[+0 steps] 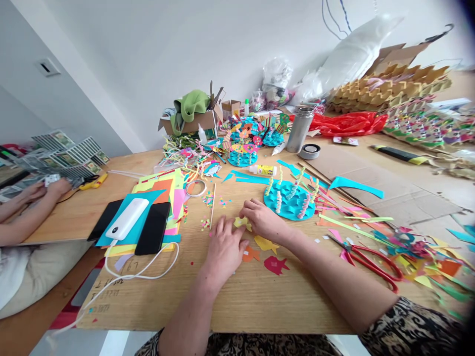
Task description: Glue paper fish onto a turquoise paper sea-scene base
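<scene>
My left hand (224, 249) rests on the wooden table with its fingers stretched forward, next to a pale yellow paper fish (243, 224). The fingers of my right hand (265, 221) are curled together at the upper edge of that fish; what they pinch, if anything, is hidden. Below the hands lie a darker yellow paper fish (265, 244), an orange paper fish (251, 254) partly behind my left thumb, and a red paper fish (276, 265). Beyond my right hand stands a blue scalloped paper base (287, 198) with twisted pastel strips upright on it.
Red-handled scissors (374, 264) lie at right among paper scraps (419, 247). A glue bottle (263, 170) and steel flask (299, 129) are farther back. At left, a power bank (128, 217) and phone (153, 228) sit on coloured paper. Another person's hands (48, 188) work far left.
</scene>
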A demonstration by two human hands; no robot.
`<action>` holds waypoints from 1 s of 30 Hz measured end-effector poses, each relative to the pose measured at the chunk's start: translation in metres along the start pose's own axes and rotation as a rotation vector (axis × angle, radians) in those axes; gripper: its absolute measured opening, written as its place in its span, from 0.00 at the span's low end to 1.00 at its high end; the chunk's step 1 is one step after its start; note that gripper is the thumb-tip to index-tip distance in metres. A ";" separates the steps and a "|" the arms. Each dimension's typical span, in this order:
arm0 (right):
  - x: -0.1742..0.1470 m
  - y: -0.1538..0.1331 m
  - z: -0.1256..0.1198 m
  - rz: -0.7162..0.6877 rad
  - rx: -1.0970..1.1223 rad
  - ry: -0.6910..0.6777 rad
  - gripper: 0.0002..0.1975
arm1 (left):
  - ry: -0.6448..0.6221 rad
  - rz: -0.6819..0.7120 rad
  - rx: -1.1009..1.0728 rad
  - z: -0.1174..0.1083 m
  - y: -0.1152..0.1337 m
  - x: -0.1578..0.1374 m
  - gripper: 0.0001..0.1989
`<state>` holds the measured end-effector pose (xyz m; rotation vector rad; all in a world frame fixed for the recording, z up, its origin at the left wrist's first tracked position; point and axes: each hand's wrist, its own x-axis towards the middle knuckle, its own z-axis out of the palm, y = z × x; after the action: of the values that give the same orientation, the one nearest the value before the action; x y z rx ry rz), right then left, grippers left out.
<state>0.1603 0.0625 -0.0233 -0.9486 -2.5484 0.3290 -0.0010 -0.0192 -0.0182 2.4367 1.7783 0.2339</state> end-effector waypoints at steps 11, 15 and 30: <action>0.002 -0.002 -0.005 -0.149 -0.248 -0.107 0.05 | 0.034 0.019 0.007 0.001 0.000 0.000 0.18; 0.003 -0.001 -0.002 -0.171 -0.289 -0.102 0.06 | 0.045 0.026 0.000 0.002 0.000 -0.001 0.18; 0.007 -0.011 -0.002 0.003 -0.318 0.053 0.05 | 0.037 0.034 0.018 -0.001 0.001 0.000 0.18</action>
<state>0.1498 0.0592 -0.0152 -1.0556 -2.5966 -0.1045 -0.0005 -0.0193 -0.0173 2.4927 1.7620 0.2695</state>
